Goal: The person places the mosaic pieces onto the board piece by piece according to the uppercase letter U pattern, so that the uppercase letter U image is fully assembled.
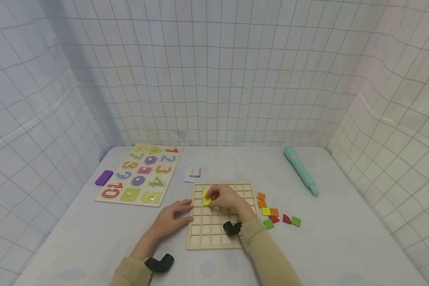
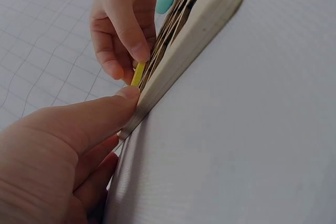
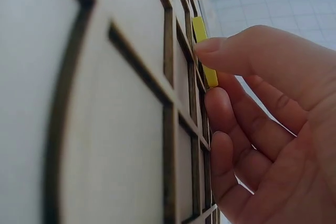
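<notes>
A wooden grid board [image 1: 195, 240] lies flat on the table, divided into square cells by raised strips. My right hand [image 1: 224, 196] is over its upper left part, thumb and fingers at a yellow tile [image 3: 212, 77]. In the right wrist view the thumb lies on that tile's face, with the index finger behind it. Yellow [image 1: 205, 193] also shows just above the fingertips in the head view. My left hand [image 1: 169, 219] rests at the board's left edge, fingers spread and loosely extended, fingertips and thumb touching the rim.
Right of the board lie loose orange [image 1: 261, 196], yellow, green [image 1: 296, 221] and red [image 1: 286, 219] tiles. A small pattern card [image 1: 196, 174] sits behind it. Left are a number puzzle board [image 1: 144, 197] and a purple block [image 1: 104, 177]. A teal tube [image 1: 301, 171] lies back right.
</notes>
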Demonstrator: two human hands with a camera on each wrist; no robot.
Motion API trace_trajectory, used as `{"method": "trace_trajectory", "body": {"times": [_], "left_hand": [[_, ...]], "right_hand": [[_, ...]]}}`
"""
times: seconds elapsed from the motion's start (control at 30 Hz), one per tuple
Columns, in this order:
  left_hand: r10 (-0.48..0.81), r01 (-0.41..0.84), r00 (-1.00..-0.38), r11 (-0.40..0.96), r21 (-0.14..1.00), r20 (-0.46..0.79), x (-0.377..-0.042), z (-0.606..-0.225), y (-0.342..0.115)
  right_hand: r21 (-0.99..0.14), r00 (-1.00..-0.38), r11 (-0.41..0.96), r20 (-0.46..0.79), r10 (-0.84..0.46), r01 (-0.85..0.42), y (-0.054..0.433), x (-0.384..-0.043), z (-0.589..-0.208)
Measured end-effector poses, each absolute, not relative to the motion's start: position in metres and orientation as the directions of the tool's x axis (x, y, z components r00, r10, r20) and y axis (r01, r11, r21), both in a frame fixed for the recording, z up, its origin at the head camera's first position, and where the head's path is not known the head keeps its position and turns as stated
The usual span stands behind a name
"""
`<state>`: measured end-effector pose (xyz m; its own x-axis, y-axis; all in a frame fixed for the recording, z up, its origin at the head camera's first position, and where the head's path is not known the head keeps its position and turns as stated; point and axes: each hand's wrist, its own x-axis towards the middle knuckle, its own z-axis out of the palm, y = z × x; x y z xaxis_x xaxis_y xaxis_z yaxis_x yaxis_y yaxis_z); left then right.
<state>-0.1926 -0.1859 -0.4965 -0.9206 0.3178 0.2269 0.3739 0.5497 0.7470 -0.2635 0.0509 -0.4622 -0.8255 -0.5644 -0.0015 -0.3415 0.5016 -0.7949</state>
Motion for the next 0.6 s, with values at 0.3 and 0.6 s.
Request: {"method": "trace_trajectory", "body": {"times": [0.3, 0.6], "left_hand": [[0.314, 0.358, -0.926, 0.551, 0.754, 0.21, -0.192, -0.495, -0.1854], [0.311, 0.351, -0.928, 0.556, 0.754, 0.203, -0.1913, -0.4936, -0.1852]], "right_hand": [[-0.798, -0.845, 0.52, -0.025, -0.534, -0.305, 0.0487, -0.2647, -0.4636], [-0.806, -0.845, 0.503, -0.007, -0.535, -0.312, 0.05, -0.2621, -0.4626]]}}
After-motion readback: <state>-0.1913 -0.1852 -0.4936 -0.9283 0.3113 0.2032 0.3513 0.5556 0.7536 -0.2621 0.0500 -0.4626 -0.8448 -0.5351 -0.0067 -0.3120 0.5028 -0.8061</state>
